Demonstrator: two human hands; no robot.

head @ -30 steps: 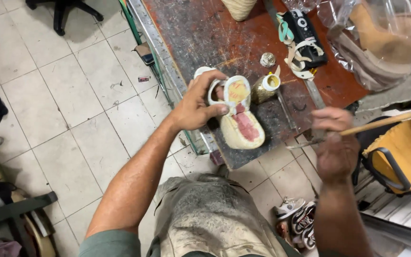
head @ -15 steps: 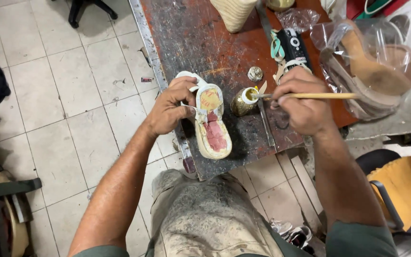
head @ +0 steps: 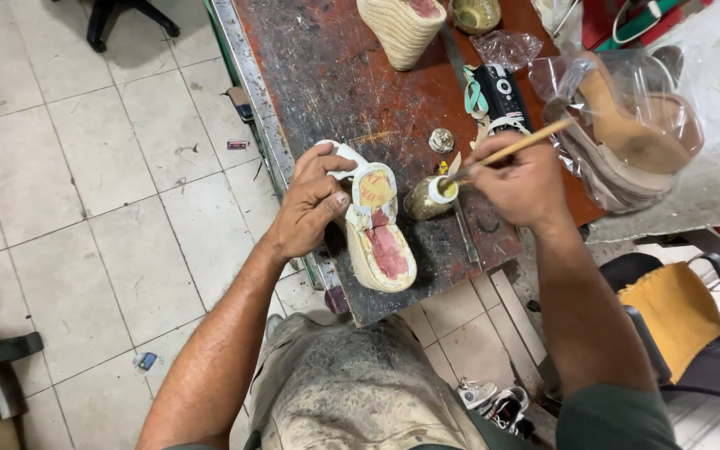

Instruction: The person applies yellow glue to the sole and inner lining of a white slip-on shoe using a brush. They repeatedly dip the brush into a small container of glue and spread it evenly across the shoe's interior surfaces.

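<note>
My left hand [head: 310,204] grips a cream wedge shoe [head: 379,233] lying sole-side up on the stained workbench [head: 335,75]; its underside shows yellow and pink patches. My right hand [head: 520,179] holds a thin wooden-handled brush [head: 506,150], with the bristle end dipped into the mouth of a small glue jar [head: 425,198] standing just right of the shoe.
A woven wedge sole [head: 402,29] and a second jar [head: 474,14] stand at the bench's far end. A clear plastic bag with tan shoe parts [head: 635,133] lies to the right, a jar lid [head: 441,140] and straps mid-bench. A yellow-seated chair [head: 677,308] stands at right, tiled floor at left.
My right hand came from the bench's front right edge up to the glue jar and put the brush tip into it. My left hand kept its hold on the shoe.
</note>
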